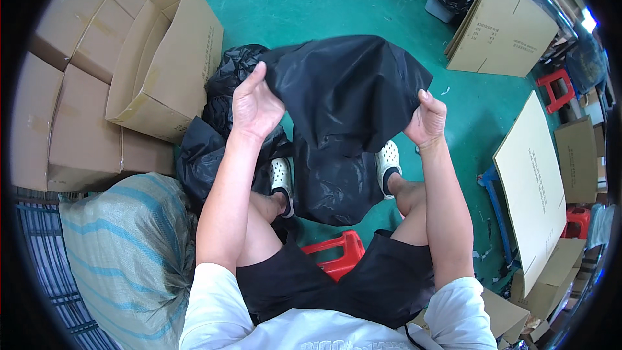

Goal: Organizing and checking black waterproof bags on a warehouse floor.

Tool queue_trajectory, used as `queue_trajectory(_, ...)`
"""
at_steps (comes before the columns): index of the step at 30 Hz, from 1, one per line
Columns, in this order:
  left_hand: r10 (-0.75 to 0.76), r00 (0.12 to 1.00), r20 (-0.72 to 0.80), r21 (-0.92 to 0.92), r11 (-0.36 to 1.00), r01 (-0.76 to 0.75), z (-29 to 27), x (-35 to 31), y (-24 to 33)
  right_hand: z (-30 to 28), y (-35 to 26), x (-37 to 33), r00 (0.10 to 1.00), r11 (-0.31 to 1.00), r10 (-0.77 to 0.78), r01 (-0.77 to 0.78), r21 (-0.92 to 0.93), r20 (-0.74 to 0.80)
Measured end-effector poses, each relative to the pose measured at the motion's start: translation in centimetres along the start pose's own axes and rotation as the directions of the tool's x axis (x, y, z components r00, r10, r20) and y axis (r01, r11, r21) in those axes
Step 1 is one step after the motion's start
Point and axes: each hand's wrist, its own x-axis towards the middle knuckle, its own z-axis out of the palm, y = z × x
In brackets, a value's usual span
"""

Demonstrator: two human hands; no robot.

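Note:
A wide piece of thin black fabric (350, 84) is stretched out in front of me, with a dull sheen and soft folds. My left hand (257, 105) is closed on its left edge, thumb up. At the opposite edge my right hand (427, 120) pinches a corner between thumb and fingers. The lower part of the fabric hangs between my knees, above or against another black, shiny bundle (334, 185); I cannot tell whether the two are one piece. More crumpled black material (204, 149) lies beyond my left forearm.
An open cardboard box (172, 58) and stacked cartons (84, 110) stand at the left, above a striped woven sack (123, 253). A red stool (343, 256) shows between my legs. Flattened cardboard (534, 188) leans at the right; a bag-lined bin (447, 0) stands far right.

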Motion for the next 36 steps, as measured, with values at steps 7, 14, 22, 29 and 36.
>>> queue_trajectory(7,0.014,1.000,-0.010,0.608,0.794,-0.005,0.6,-0.4,-1.2,-0.1,-0.3,0.2,0.951,0.953,-0.066,-0.030,-0.303,-0.301)
queue_trajectory(14,0.131,0.965,-0.227,0.355,0.934,-0.044,-1.4,1.2,-2.0,-2.2,-0.7,-0.4,0.950,0.963,0.179,-0.222,-0.150,-0.257)
queue_trajectory(22,-0.034,0.872,-0.488,0.310,0.928,0.209,-4.0,2.6,-4.0,-2.2,0.5,1.5,0.846,0.906,0.132,-0.315,-0.284,-0.516)
queue_trajectory(29,0.269,0.956,-0.117,0.327,0.919,-0.219,-3.4,4.3,-2.4,-0.6,1.0,3.3,0.947,0.938,-0.194,0.104,-0.329,-0.256)
queue_trajectory(36,0.091,0.722,-0.685,0.284,0.947,0.150,-16.2,7.0,-3.4,-10.5,4.8,5.5,0.710,0.913,-0.066,-0.241,-0.330,-0.701)
